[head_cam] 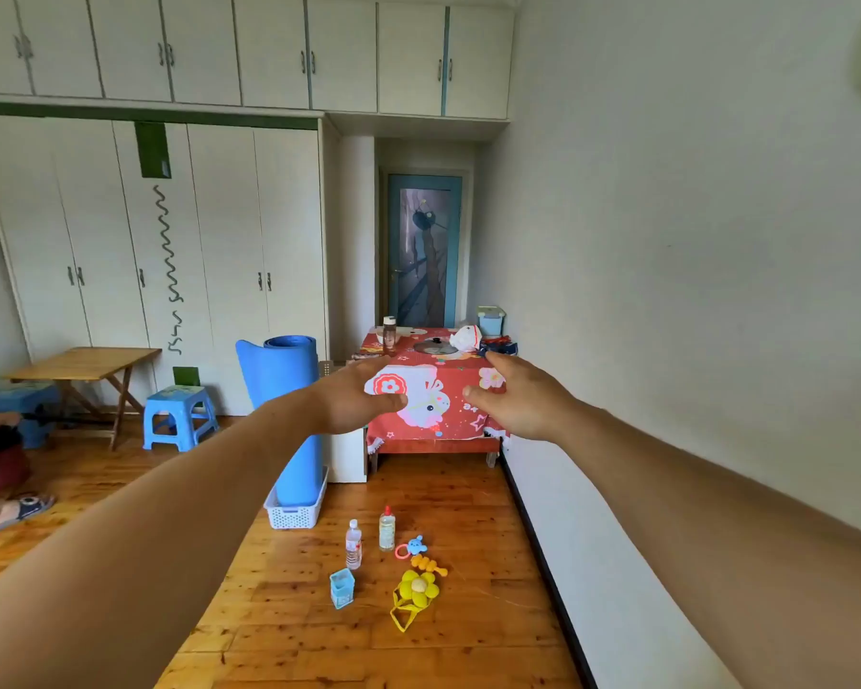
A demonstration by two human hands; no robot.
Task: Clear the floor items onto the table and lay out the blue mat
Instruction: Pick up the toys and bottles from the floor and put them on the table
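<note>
Both arms are stretched out in front of me at chest height. My left hand (356,397) and my right hand (523,397) are open, palms facing each other, holding nothing. On the wooden floor lie a clear water bottle (353,544), a bottle with a red cap (387,529), a small blue cup (342,588), a yellow flower toy (416,591), an orange toy (428,565) and a blue and pink rattle (412,546). The rolled blue mat (289,415) stands upright in a white basket (295,512). Behind is the table with a red cloth (436,425).
The table carries a bottle (389,334), a pot lid (435,347), a white bag (466,338) and a blue box (491,320). A folding wooden table (83,364) and two blue stools (180,417) stand left. A person's foot (11,509) shows at the left edge. Wardrobes line the wall.
</note>
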